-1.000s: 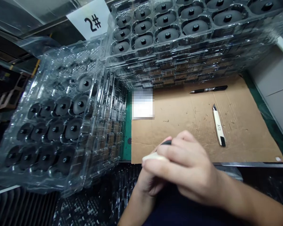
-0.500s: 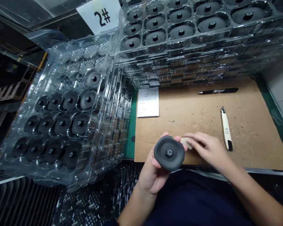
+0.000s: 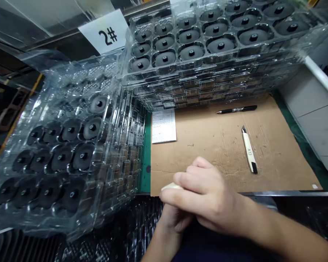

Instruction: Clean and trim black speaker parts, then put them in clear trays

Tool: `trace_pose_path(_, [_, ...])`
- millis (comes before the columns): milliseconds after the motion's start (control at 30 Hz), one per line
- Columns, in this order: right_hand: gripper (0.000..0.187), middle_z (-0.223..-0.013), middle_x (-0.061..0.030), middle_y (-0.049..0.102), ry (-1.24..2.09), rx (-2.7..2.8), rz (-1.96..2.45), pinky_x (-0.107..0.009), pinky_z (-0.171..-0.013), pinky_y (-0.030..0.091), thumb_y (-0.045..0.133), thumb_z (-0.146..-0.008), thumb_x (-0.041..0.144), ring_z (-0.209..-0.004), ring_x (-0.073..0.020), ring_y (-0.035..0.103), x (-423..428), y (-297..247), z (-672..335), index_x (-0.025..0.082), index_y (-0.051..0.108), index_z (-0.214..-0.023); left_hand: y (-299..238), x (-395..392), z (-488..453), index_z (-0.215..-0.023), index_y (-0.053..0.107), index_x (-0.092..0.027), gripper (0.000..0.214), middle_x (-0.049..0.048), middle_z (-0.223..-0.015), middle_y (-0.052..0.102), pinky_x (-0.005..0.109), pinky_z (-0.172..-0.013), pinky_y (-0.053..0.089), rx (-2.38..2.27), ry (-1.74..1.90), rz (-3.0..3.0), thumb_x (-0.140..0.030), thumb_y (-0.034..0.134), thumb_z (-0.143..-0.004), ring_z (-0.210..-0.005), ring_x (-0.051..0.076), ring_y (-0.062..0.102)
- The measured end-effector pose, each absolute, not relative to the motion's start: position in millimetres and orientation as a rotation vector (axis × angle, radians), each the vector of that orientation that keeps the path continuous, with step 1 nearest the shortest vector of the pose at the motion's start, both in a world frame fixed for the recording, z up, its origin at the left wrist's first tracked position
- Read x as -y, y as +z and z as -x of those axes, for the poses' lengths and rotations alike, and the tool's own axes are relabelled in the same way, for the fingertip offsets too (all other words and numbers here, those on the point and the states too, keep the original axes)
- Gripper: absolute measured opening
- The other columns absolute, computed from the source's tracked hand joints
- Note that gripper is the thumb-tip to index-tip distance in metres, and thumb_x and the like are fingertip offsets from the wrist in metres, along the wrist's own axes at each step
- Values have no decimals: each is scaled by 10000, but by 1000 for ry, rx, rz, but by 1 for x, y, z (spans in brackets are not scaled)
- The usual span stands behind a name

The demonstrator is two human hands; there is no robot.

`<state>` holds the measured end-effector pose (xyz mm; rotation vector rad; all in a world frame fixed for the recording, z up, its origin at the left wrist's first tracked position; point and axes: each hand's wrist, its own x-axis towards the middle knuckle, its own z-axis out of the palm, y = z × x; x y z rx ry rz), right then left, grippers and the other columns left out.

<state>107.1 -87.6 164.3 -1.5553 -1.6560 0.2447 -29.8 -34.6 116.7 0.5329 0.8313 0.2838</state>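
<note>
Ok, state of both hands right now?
Left hand: partly hidden under the right, grip cannot be told.
Right hand: closed on a pale pad.

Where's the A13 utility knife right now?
The A13 utility knife lies on the cardboard sheet in the head view, right of the right hand, below the black pen.

Blk discs (image 3: pixel 83 156), clear trays (image 3: pixel 113 174), brn cardboard (image 3: pixel 207 153), grn mat (image 3: pixel 145 160).

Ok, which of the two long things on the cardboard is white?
The craft knife, with A13 on it; the other one, a pen, is black.
</note>
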Motion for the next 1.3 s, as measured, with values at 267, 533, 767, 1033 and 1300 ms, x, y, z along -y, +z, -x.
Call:
trace_pose_path(267, [228, -706, -8, 605, 222, 1623, 1612, -305, -637, 268, 428, -888, 172, -658, -129, 471, 87, 175, -106, 189, 645, -956, 124, 33, 26, -905, 667, -233, 372, 6, -924, 642, 335, -900, 464, -738, 302, -565, -486, 734, -640, -966, 225, 571])
trace_pose_path(533, [232, -947, -12, 667, 620, 1064, 1981, -286, -719, 422, 467, -896, 255, -829, -144, 595, 107, 106, -141, 256, 639, -1051, 127, 22, 32, -1187, 556, -313, 647, 71, -1317, 526, 365, -982, 396, -644, 352, -455, -471, 760, -594, -1097, 259, 570])
trace_pose_path(767, [231, -935, -19, 688, 742, 1028, 1963, -276, -697, 486, 477, -891, 261, -831, -158, 634, 123, 74, -120, 230, 662, -1025, 125, 21, 32, -1188, 562, -314, 612, 51, -1291, 549, 345, -946, 435, -621, 336, -433, -461, 742, -622, -1167, 278, 522])
trace_pose_path(1033, [265, -914, -76, 642, 194, 1390, 1590, -321, -756, 435, 469, -863, 124, -818, -167, 548, 98, 173, -97, 113, 575, -1106, 130, 25, 23, -1201, 561, -275, 503, 37, -1185, 614, 337, -1019, 391, -694, 388, -494, -376, 702, -729, -1139, 214, 539])
trace_pose_path(1300, [250, -816, -67, 607, 236, 1505, 1570, -319, -696, 409, 406, -888, 134, -748, -157, 508, 86, 166, -96, 94, 569, -1073, 130, 25, 22, -1011, 666, -263, 302, -27, -973, 672, 138, -809, 478, -681, 458, -473, -254, 730, -716, -913, 90, 622])
